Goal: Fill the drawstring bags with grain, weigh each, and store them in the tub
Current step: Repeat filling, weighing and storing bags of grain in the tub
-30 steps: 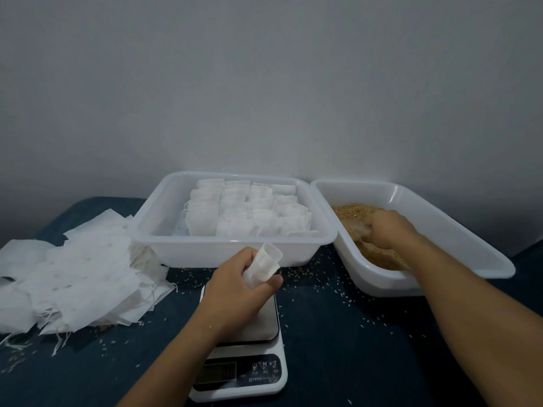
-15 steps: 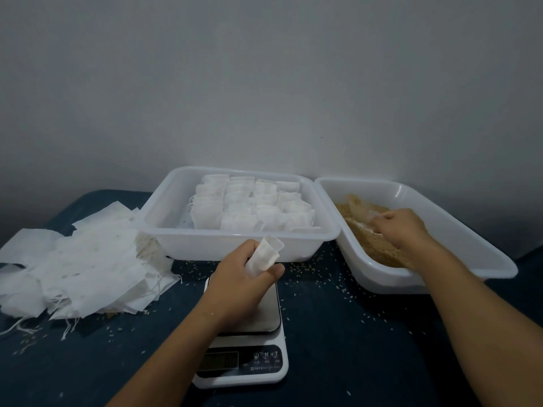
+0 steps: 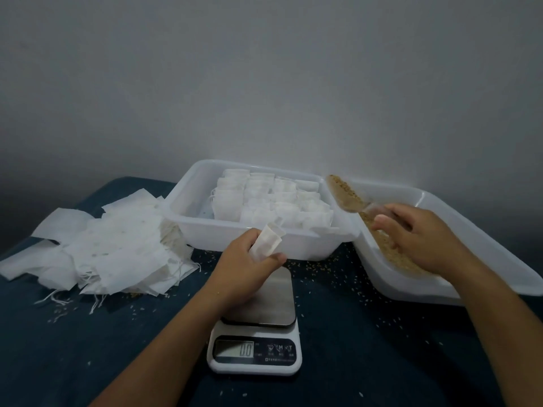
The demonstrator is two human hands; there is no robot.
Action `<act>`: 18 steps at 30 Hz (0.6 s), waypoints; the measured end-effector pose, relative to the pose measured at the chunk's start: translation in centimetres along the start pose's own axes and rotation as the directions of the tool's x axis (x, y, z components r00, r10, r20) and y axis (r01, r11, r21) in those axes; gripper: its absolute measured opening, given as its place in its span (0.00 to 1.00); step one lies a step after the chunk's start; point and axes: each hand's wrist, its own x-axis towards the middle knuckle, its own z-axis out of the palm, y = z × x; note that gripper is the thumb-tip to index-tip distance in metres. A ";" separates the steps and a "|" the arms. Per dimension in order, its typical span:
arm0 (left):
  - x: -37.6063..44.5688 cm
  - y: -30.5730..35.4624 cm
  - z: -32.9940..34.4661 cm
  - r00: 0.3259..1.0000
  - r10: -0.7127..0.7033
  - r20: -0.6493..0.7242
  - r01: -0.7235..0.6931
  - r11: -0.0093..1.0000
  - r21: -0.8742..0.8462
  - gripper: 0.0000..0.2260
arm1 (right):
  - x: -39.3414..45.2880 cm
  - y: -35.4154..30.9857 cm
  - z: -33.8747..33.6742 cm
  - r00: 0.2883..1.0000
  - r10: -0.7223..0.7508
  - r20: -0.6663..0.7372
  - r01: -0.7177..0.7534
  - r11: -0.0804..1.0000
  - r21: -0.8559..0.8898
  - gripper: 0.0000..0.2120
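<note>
My left hand (image 3: pixel 246 262) grips a small white drawstring bag (image 3: pixel 267 240) with its mouth open upward, above the steel platform of the scale (image 3: pixel 258 324), whose display reads 0.0. My right hand (image 3: pixel 417 233) holds the handle of a clear scoop (image 3: pixel 345 193) heaped with brown grain, raised over the left rim of the grain tub (image 3: pixel 458 224). More grain (image 3: pixel 390 251) lies in that tub. The storage tub (image 3: pixel 205 227) behind the scale holds several filled white bags (image 3: pixel 273 201).
A heap of empty white bags (image 3: pixel 100 245) with loose strings lies at the left on the dark blue table (image 3: pixel 88 348). Spilled grains dot the cloth around the scale and tubs. A grey wall stands close behind.
My right hand has lifted the grain-filled scoop out of the grain tub and swung it left toward the bag. My left hand keeps the bag over the scale.
</note>
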 end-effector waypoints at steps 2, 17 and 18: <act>0.0 0.1 -0.4 1.000 -0.003 -0.009 0.003 1.000 -0.012 0.16 | -0.5 -1.3 -0.4 0.997 -0.029 0.068 0.030 0.999 -0.012 0.12; 0.5 -0.9 -1.1 0.999 0.031 0.008 -0.032 0.995 0.098 0.09 | -0.1 -7.0 -4.4 0.942 -0.133 0.308 0.161 0.985 -0.067 0.18; 0.4 -0.9 -1.1 0.999 0.043 0.008 -0.044 0.991 0.130 0.09 | 0.0 -7.3 -4.4 0.935 -0.136 0.328 0.175 0.980 -0.093 0.19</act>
